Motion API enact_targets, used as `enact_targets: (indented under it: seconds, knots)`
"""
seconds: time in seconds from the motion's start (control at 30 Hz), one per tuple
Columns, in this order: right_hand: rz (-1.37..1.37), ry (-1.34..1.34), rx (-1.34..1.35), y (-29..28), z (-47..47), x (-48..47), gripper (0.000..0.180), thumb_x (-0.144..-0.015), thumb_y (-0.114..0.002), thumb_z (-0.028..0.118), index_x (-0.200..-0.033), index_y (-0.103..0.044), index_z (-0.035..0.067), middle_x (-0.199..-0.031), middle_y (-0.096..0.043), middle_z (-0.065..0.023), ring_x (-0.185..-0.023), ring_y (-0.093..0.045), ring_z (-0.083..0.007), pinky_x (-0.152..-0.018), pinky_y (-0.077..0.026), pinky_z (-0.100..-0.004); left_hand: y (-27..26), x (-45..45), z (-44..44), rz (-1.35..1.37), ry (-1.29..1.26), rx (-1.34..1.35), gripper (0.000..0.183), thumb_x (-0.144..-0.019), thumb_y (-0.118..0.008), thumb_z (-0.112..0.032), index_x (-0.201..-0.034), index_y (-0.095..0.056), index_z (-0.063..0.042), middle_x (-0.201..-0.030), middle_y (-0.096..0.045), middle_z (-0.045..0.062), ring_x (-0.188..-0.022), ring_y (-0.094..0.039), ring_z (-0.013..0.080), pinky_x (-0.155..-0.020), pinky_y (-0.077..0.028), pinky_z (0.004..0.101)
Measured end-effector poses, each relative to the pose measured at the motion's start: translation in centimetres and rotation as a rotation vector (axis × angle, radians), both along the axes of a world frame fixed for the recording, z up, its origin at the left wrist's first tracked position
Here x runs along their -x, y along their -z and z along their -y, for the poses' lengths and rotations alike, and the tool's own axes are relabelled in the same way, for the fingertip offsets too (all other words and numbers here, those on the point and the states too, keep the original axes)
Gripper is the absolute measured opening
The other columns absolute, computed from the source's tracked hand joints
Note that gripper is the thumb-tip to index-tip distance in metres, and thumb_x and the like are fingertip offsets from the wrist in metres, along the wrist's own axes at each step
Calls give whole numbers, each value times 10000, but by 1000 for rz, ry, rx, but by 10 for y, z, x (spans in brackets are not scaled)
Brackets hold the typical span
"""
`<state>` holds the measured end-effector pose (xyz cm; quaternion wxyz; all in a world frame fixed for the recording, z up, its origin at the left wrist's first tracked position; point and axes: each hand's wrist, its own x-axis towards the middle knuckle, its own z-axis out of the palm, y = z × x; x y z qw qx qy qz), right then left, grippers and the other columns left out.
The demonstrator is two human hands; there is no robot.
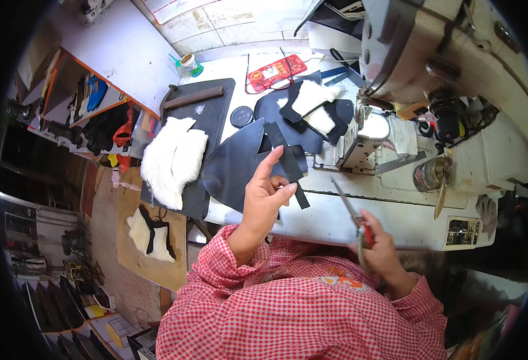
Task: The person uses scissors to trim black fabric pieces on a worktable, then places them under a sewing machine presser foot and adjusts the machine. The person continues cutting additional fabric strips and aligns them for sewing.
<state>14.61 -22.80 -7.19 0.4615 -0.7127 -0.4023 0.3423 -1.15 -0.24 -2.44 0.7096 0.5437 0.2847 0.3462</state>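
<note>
My left hand (268,193) is raised over the white table, index finger extended, against a black strip (286,157); whether the fingers grip it cannot be told. The strip lies across a large black leather-like piece (234,164) and a shorter black strip. My right hand (381,249) holds scissors (354,213) by their handles near the table's front edge, the blades pointing away to the upper left. Black pieces with white fleece (311,99) are stacked beyond the strips. White fleece pieces (174,159) lie on a dark board (210,117) at the left.
An industrial sewing machine (475,40) stands at the right, with a jar and brush (428,175) beside it. A hammer (194,97), a round black lid (242,116), red glasses (270,84) and a green glue container (192,65) are on the table. A lower board (126,234) bears a fleece piece.
</note>
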Motion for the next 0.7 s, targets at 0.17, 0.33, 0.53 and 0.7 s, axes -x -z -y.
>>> enact_targets:
  seconds: [0.17,0.33,0.53,0.7]
  knots:
    - [-753,-133,25,-11,-39,35,496,-863,-735,176,-1265,-466,65,-827,-484,23,-732,-462,-44,-665,-419,-192,-5,-1,5,14,17,-69,740,-815,-652,77,-1477,-344,-47,-1174,-570,66,-726,-522,53,-566,-451,187]
    - [-779,-233,-50,-12,-61,47,455,-907,-682,259,-1226,-439,43,-831,-495,14,-703,-460,-64,-642,-410,-203,-8,9,7,-51,7,-122,755,-823,-667,53,-1488,-333,-75,-986,-608,40,-668,-505,33,-544,-423,171]
    - [-564,-226,-50,-6,-65,52,556,-890,-692,362,-1240,-428,21,-812,-531,-18,-711,-509,-109,-662,-448,-256,-12,13,15,-150,85,-116,783,-798,-668,63,-1492,-333,-74,-741,-574,-3,-622,-490,36,-550,-381,170]
    - [-421,-198,-51,-12,-63,54,607,-874,-695,435,-1231,-435,19,-790,-552,-42,-706,-534,-133,-661,-465,-282,-11,15,20,-173,106,-208,793,-806,-662,63,-1502,-312,-85,-770,-587,2,-626,-493,35,-555,-383,173]
